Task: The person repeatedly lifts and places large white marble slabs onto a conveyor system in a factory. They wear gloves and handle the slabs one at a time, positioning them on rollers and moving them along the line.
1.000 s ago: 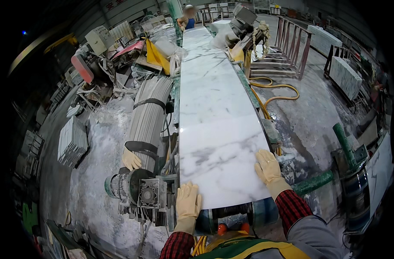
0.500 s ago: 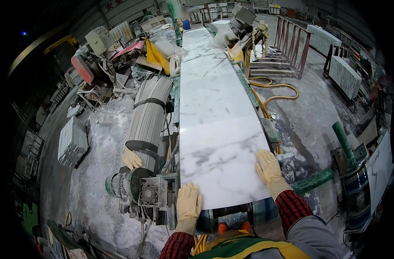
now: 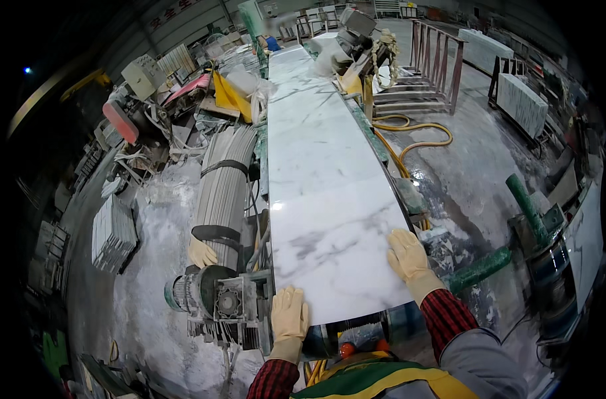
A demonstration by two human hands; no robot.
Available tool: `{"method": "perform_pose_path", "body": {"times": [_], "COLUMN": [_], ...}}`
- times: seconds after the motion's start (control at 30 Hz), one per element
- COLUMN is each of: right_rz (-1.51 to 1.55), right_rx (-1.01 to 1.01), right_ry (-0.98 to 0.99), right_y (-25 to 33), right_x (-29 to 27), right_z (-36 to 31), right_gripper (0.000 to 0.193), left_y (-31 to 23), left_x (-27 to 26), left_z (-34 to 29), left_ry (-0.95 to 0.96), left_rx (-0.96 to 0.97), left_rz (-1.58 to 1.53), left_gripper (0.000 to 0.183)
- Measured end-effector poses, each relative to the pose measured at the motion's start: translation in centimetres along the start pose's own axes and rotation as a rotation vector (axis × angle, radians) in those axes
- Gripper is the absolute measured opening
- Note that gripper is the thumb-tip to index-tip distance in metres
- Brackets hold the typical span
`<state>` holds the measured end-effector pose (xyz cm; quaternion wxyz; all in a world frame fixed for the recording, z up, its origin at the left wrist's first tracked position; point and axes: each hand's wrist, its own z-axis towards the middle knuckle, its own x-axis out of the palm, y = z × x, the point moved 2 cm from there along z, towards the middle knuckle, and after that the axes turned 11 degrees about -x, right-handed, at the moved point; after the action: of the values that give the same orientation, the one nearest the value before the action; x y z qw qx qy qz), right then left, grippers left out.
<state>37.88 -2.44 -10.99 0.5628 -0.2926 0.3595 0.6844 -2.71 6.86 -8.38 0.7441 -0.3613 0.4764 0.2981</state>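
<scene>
A long, polished white marble slab (image 3: 333,226) with grey veins stretches away in front of me on a conveyor. My left hand (image 3: 290,318), in a cream rubber glove, lies flat at its near left corner with the fingers straight. Along the near right edge rests my right hand (image 3: 408,258), gloved the same way, its fingers extended over the slab's rim. Neither hand is wrapped around anything. Below the slab's near edge, part of a dark roller (image 3: 326,338) shows.
A grey motor with gearbox (image 3: 213,296) stands left of the conveyor, beside a strapped bundle of grey strips (image 3: 224,179) and a loose cream glove (image 3: 201,253). Green bars (image 3: 479,269) jut out at right. A yellow hose (image 3: 422,143) curls near a metal rack (image 3: 436,73).
The view has tilted slightly, shifting the far scene left and up. Both hands stay flat at the same places on the slab's near end.
</scene>
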Motion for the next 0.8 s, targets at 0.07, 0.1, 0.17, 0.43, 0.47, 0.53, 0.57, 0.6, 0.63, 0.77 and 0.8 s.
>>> {"method": "perform_pose_path", "body": {"times": [0.07, 0.1, 0.17, 0.43, 0.47, 0.53, 0.57, 0.6, 0.63, 0.77, 0.8], "right_rz": [-0.024, -0.035, -0.036, 0.024, 0.017, 0.005, 0.013, 0.02, 0.04, 0.035, 0.03], "right_rx": [-0.02, -0.031, -0.035, 0.004, -0.002, 0.017, 0.023, 0.027, 0.035, 0.057, 0.056], "right_ry": [-0.024, -0.04, -0.05, -0.037, -0.047, -0.015, -0.01, 0.001, 0.01, 0.05, 0.049], "right_y": [0.1, 0.2, 0.0, 0.8, 0.9, 0.8, 0.8, 1.0, 1.2, 0.8, 0.8], "right_x": [-0.1, 0.0, 0.0, -1.2, -1.2, -1.4, -1.3, -1.5, -1.7, -1.6, -1.3], "right_z": [-0.2, -0.3, -0.5, -0.2, -0.3, -0.6, -0.7, -0.6, -0.5, -1.1, -1.2], "right_gripper": [0.048, 0.048, 0.048, 0.048, 0.048, 0.05, 0.051, 0.051, 0.051, 0.051, 0.051], "left_y": [0.0, 0.0, 0.0, -0.4, -0.5, -0.7, -0.5, -0.6, -0.5, -0.8, -1.1], "left_x": [0.0, -0.1, 0.1, 0.9, 1.4, 2.6, 2.9, 3.1, 3.3, 3.4, 3.0], "left_z": [0.0, -0.1, 0.1, 3.4, 4.1, 5.1, 5.7, 6.2, 6.6, 7.2, 7.2], "left_ry": [0.016, 0.021, 0.053, 0.099, 0.08, 0.068, 0.081, 0.098, 0.114, 0.12, 0.114], "left_rx": [0.014, 0.021, 0.036, 0.097, 0.099, 0.086, 0.081, 0.071, 0.06, 0.051, 0.053], "left_rz": [0.038, 0.061, 0.091, 0.181, 0.195, 0.197, 0.196, 0.191, 0.188, 0.118, 0.122], "left_gripper": [0.053, 0.056, 0.061, 0.066, 0.065, 0.064, 0.064, 0.064, 0.064, 0.062, 0.06]}}
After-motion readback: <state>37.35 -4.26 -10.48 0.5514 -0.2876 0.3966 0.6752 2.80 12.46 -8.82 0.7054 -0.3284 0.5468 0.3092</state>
